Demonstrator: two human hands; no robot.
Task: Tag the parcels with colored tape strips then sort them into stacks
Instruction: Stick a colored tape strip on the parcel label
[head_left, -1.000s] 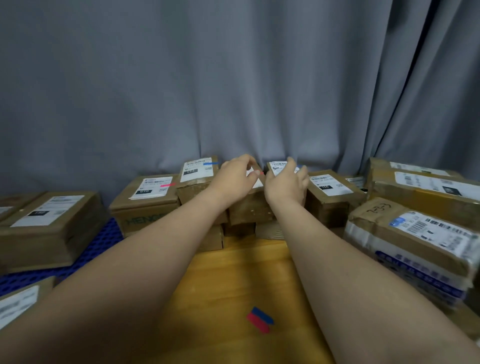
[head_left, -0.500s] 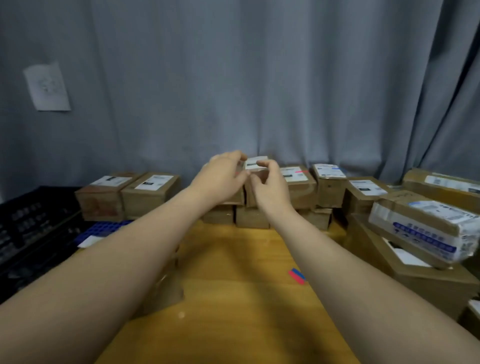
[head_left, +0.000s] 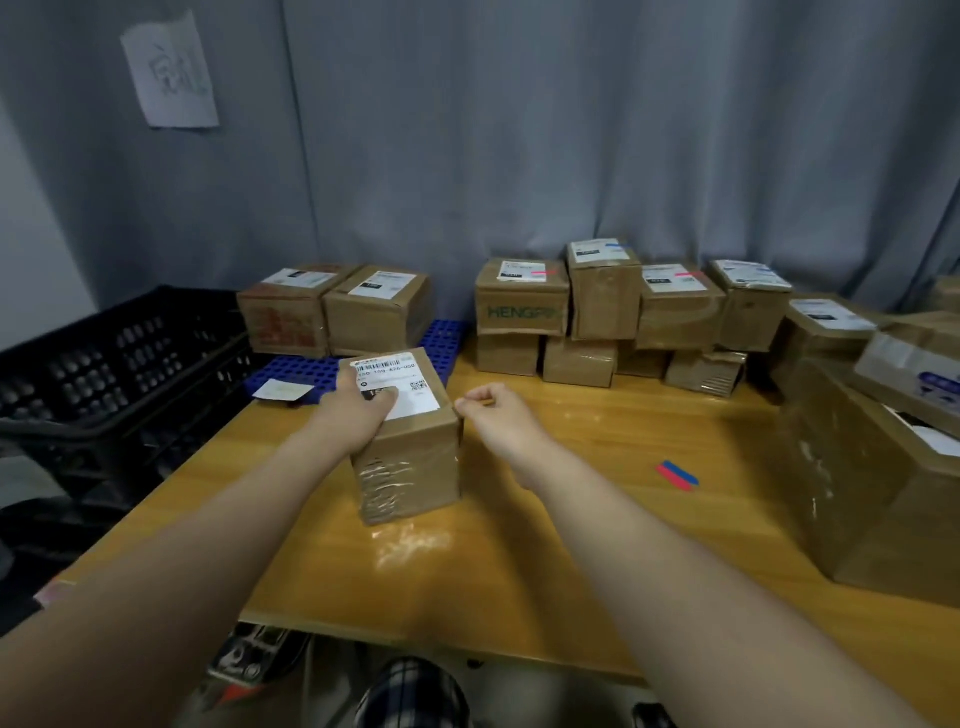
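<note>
I have one parcel (head_left: 410, 457) near the front of the worktop (head_left: 571, 530), and it looks to be standing on the wood, its shipping label facing up. I see no coloured strip on that label, so I judge the step in hand to be tagging.

To do it well, I'd pin the box with my left hand (head_left: 363, 410) so it can't skate on the glossy surface. My right hand (head_left: 493, 410) would go for the tape strips (head_left: 678, 474), a red one and a blue one lying together on the worktop well to the right. I'd lift one by its end and press it flat on the label's edge, clear of the barcode. The stacked parcels (head_left: 522, 296) at the back wear theirs that way.

My left arm reaches straight forward. Its grip is clamped over the box's top left edge, covering part of the label. My right arm runs alongside, with the hand just beside the box's right top corner and not touching it. Its fingers are curled in against the thumb, and I see nothing held in that grip.
</note>
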